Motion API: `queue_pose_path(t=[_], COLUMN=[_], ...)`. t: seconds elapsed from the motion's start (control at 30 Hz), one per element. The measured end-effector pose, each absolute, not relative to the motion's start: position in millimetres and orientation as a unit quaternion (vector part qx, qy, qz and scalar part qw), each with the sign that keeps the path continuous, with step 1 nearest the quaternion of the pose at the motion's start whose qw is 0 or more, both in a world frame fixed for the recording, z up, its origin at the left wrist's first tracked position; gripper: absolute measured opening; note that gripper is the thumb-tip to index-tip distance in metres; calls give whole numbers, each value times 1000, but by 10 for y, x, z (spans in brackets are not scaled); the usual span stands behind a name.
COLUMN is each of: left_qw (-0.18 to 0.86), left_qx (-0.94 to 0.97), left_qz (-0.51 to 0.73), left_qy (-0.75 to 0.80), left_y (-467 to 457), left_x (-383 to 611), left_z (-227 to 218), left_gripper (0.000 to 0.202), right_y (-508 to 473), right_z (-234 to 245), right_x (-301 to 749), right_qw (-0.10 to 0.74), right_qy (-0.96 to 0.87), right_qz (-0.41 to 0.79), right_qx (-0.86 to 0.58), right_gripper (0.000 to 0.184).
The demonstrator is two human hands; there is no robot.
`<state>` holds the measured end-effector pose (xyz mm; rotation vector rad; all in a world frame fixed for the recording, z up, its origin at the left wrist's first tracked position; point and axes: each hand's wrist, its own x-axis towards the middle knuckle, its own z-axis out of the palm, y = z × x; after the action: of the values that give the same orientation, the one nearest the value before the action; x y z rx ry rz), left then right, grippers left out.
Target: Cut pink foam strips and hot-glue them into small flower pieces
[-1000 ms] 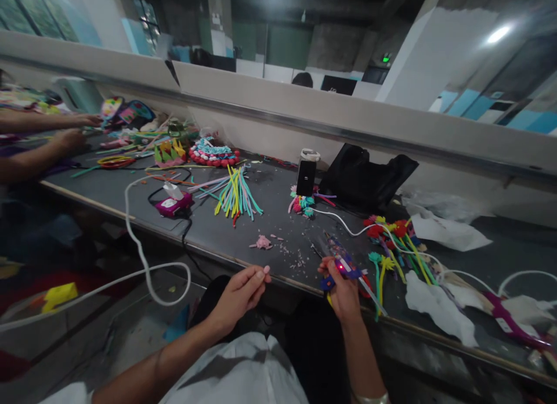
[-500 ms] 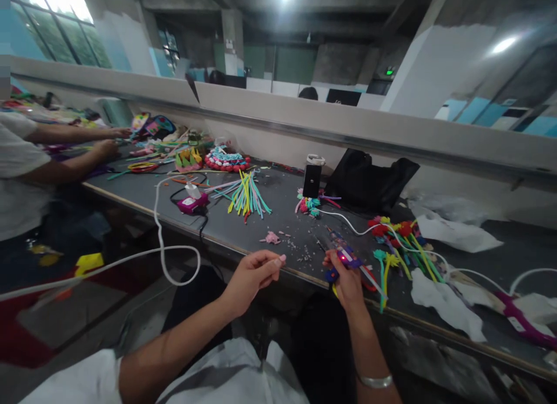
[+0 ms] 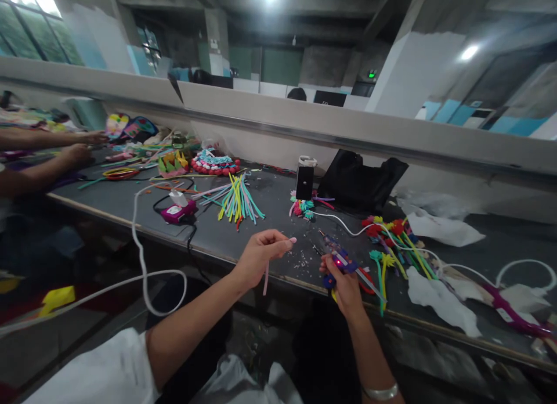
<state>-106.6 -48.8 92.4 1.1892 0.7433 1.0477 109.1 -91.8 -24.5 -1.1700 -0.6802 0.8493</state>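
Observation:
My left hand (image 3: 261, 258) is closed, with thumb and finger pinched. A pink pipe cleaner (image 3: 266, 281) hangs down from it, and a small pink tip shows at the fingertips. My right hand (image 3: 347, 288) is wrapped round a dark blue and purple hot glue gun (image 3: 346, 264) with a lit red light. A pale glue stick (image 3: 369, 283) sticks out of its back, and the nozzle points up and left over the table. The two hands are apart, at the table's front edge. Small grey scraps (image 3: 302, 262) lie between them.
A bundle of yellow and blue pipe cleaners (image 3: 239, 201) lies left of centre, near a purple power strip (image 3: 178, 211). A phone (image 3: 305, 182) stands before a black bag (image 3: 361, 180). White cables cross the table (image 3: 278, 218). A co-worker's hands (image 3: 78, 154) are at far left.
The view has swung slightly to the right. A pink pipe cleaner now hangs below my left hand. The pink piece on the table is no longer visible. The right hand keeps the glue gun.

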Motion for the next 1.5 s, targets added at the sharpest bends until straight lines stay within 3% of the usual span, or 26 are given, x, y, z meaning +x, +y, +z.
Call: queue_pose_path(t=[0.3,0.63,0.8,0.97,1.27,1.5], left_qw=[705,708,715,741,759,747], left_qx=[497,457,424,392,385,387], left_qz=[408,398,392,376,375,390], left_qy=[298,361,394,394,367,375], left_y=[18,337,339,314,341,295], left_x=[-877,-866,-865,-868,-919,-936], left_z=[828,818,703,618,612,632], left_gripper=[31,26,24,26,28,23], right_y=[-796,-702,-742,-729,-704,-700], right_z=[34,613,515,413,472,255], right_x=[964,960,925,980,694,750], right_qw=[679,575,535,483,550,544], right_qy=[-345,-448,-420,-456,-419,-399], right_qz=[339,318,290,334,319,315], right_qx=[-553,-606,-674,-668,-648,-667], right_gripper=[30,27,28,33,36,43])
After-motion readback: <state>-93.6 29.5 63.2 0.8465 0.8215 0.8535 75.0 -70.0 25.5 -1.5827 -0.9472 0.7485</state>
